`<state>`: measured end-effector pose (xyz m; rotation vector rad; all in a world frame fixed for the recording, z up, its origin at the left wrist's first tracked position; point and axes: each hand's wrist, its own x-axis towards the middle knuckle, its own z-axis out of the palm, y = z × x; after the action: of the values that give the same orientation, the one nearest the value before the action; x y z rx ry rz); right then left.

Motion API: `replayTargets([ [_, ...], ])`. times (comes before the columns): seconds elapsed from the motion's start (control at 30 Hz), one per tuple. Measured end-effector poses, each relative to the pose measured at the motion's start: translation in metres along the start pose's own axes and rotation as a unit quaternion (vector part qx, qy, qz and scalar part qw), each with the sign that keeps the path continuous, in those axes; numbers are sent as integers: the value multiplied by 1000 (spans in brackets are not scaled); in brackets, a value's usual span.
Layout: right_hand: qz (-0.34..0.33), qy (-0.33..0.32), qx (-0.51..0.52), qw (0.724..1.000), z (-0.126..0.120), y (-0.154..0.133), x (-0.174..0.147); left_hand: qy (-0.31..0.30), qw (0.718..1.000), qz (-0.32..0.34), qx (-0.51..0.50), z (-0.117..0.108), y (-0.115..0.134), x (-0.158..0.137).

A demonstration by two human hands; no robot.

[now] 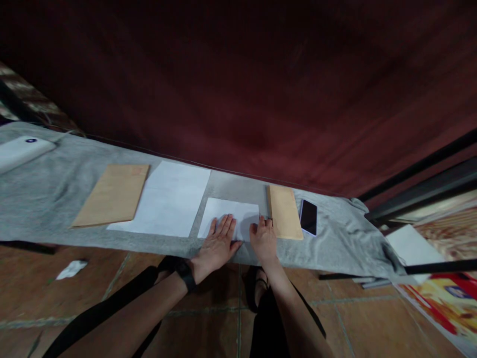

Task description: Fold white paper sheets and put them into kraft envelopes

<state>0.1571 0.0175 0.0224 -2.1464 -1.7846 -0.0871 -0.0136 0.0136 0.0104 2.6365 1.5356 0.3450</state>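
A white sheet of paper (pixel 228 208), looking folded to a smaller size, lies on the grey cloth in front of me. My left hand (pixel 219 241) rests flat on it, fingers spread, with a black band on the wrist. At the paper's right edge is my right hand (pixel 264 239), its fingers curled in and the thumb at the paper; the fingertips are partly hidden. Just right of that hand lies a stack of small brown envelopes (pixel 286 211). To the left, larger white sheets (pixel 175 199) lie flat, partly under a big brown envelope (pixel 115 194).
A phone (pixel 309 217) lies right of the small envelopes. The narrow cloth-covered table (pixel 335 243) has a white device with a cord (pixel 22 153) at its left end. Behind rises a dark red curtain (pixel 238 99). A crumpled tissue (pixel 72 269) is on the tiled floor.
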Motion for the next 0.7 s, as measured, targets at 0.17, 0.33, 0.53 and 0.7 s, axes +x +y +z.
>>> replayTargets([
  [0.17,58,-59,54,995,-5,0,7,-21,1000,-8,-11,-5,3,3],
  [0.33,88,-96,238,963,-7,9,23,-23,1000,-11,-17,-7,4,5],
  [0.53,104,-109,472,868,-19,8,37,22,999,-23,-16,-14,7,12],
  [0.7,142,-113,645,742,-34,-1,39,102,983,-72,-135,-42,5,29],
])
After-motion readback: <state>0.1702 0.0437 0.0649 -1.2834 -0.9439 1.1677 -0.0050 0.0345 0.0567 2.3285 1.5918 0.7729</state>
